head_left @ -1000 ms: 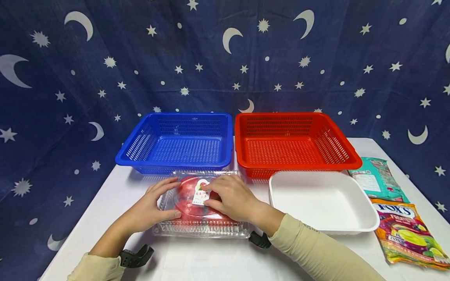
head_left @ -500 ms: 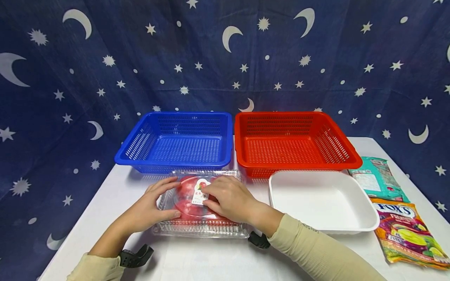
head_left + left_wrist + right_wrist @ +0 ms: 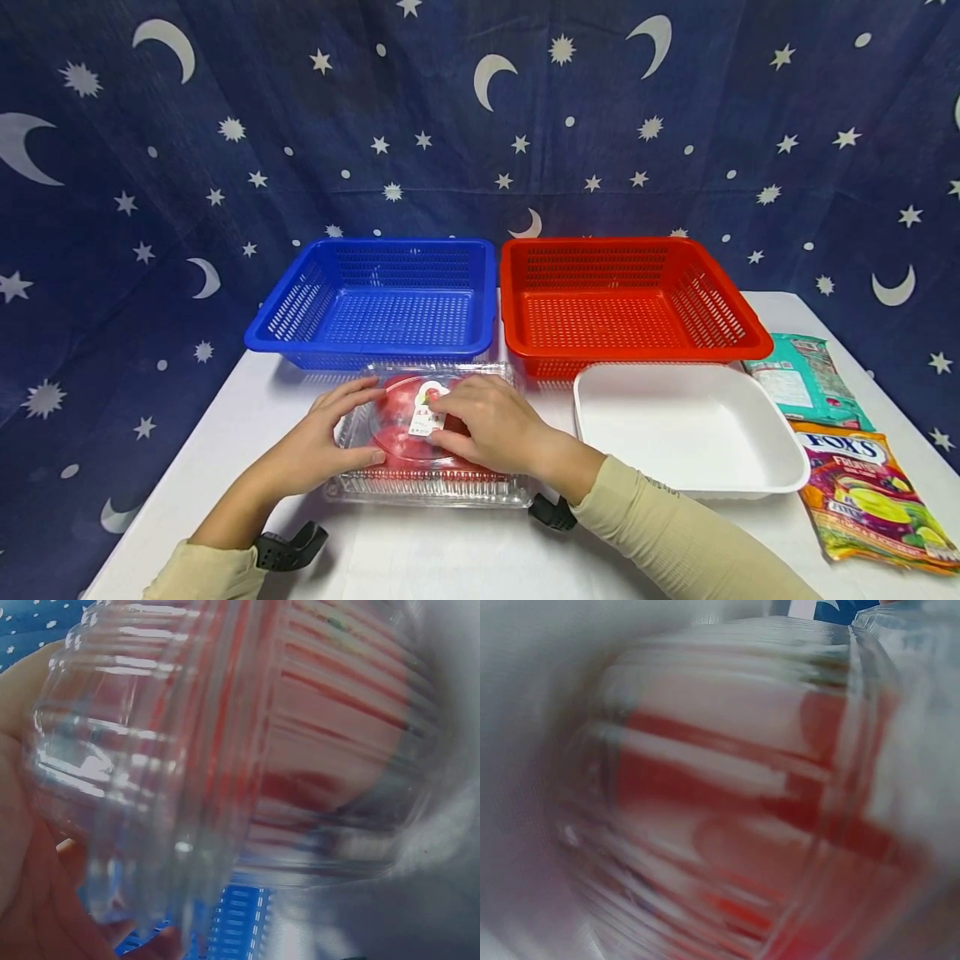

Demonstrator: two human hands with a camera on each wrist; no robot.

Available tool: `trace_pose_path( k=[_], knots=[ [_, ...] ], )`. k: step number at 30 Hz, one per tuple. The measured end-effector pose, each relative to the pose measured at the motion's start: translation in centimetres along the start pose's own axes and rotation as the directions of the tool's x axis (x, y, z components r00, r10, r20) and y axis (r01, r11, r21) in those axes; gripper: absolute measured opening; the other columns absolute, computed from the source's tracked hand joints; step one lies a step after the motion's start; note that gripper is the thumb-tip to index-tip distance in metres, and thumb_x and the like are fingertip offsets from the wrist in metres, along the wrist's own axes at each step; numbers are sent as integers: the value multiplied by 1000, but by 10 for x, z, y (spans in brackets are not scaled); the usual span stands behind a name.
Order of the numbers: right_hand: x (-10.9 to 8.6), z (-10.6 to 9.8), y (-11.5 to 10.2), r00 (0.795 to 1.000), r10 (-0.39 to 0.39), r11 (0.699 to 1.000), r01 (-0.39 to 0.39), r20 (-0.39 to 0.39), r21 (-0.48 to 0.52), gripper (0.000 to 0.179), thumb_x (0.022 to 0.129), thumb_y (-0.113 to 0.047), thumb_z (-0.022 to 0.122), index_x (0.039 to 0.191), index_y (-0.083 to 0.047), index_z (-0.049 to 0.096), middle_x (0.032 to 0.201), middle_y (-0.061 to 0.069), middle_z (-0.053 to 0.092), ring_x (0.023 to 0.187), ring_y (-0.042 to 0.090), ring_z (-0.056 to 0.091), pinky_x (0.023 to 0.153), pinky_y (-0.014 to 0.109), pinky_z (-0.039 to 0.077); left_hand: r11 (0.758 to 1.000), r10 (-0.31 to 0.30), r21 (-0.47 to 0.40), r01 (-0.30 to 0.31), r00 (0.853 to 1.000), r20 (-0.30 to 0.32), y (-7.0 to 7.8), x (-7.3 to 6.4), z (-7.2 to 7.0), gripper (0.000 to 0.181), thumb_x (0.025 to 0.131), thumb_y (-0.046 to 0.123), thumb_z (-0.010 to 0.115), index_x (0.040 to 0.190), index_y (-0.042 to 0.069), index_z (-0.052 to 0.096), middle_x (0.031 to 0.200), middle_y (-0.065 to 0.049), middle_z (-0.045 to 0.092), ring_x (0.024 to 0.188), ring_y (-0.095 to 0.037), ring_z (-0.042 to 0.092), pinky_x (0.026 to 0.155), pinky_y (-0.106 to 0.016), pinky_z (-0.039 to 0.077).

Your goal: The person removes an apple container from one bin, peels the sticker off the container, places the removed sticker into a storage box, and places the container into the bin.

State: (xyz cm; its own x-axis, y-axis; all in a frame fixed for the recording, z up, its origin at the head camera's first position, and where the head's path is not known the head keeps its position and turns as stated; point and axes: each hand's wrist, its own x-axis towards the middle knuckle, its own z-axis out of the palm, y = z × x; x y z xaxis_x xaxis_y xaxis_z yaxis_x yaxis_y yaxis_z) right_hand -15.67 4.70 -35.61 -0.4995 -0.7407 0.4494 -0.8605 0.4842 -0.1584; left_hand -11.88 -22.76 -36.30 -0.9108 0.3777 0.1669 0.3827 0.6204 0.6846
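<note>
In the head view a clear plastic clamshell box (image 3: 420, 485) lies on the table with red, round contents that look like fruit, possibly tomatoes. A white paper label (image 3: 424, 420) with red print and a fruit picture sits on its lid. My left hand (image 3: 326, 446) holds the box at its left end, thumb near the front and fingers towards the back. My right hand (image 3: 498, 421) is over the right half of the lid, index finger and thumb at the label's right edge. Both wrist views show the ribbed box wall (image 3: 225, 750) close up; the right wrist view is blurred.
Behind the box stand a blue basket (image 3: 367, 346) and a red basket (image 3: 637, 354). To the right is a white tray (image 3: 690, 442). A FOX'S candy bag (image 3: 870, 500) and a teal packet (image 3: 810, 383) lie at the table's right side.
My right index finger and thumb have shifted slightly left over the label's right side. The left hand and the box stay practically where they were.
</note>
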Motion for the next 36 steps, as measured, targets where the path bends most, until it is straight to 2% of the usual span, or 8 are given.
trace_pose_path(
  k=[3,7,13,20,24,30,36],
  knots=[
    [1,-1,0,999,19,1000,-19,35,6,38,89,-40,75,117,-13,74,104,-2,74,106,20,63,98,39,47,1000,-1,-2,1,1000,-1,0,0,0,69,80,31,85,139,8,57,153,-12,41,139,-45,28,99,-75,30],
    [1,-1,-1,998,31,999,-32,49,4,34,92,-35,73,118,-13,73,107,-2,74,107,19,62,98,38,47,1000,2,0,-2,1000,-1,-1,0,0,69,80,31,85,138,8,57,153,-12,41,139,-45,29,99,-75,30],
    [2,-1,-1,1000,-25,998,26,18,-54,23,93,-29,71,110,-14,72,102,-4,73,103,19,63,96,37,48,1000,8,7,-8,1000,-3,-1,1,-1,69,79,31,85,139,8,58,152,-12,42,138,-45,30,99,-74,31],
    [1,1,-1,995,-95,989,89,-41,-119,17,91,-21,72,107,-13,74,100,-3,74,100,17,66,98,32,48,1000,4,1,-4,1000,-2,0,0,0,69,79,31,85,138,8,58,152,-12,42,137,-45,30,99,-74,32],
    [1,1,-1,995,-95,991,91,-37,-102,20,91,-24,74,107,-13,75,101,-2,75,100,16,66,101,33,46,1000,7,2,-7,1000,-4,0,1,1,68,80,31,85,138,8,58,152,-12,42,137,-45,31,99,-74,32],
    [1,1,-1,997,-79,994,77,-26,-75,26,92,-32,73,108,-12,74,100,-2,75,97,17,65,95,31,48,1000,2,0,-2,1000,-1,0,0,1,68,80,31,85,138,8,58,152,-12,42,137,-45,31,99,-74,32],
    [1,3,-1,994,-93,990,85,-63,-113,22,91,-26,74,107,-11,74,99,-1,75,97,17,66,95,30,49,1000,0,-1,0,1000,-4,0,0,1,68,80,30,85,138,8,58,152,-12,42,137,-45,31,99,-74,32]
  ],
)
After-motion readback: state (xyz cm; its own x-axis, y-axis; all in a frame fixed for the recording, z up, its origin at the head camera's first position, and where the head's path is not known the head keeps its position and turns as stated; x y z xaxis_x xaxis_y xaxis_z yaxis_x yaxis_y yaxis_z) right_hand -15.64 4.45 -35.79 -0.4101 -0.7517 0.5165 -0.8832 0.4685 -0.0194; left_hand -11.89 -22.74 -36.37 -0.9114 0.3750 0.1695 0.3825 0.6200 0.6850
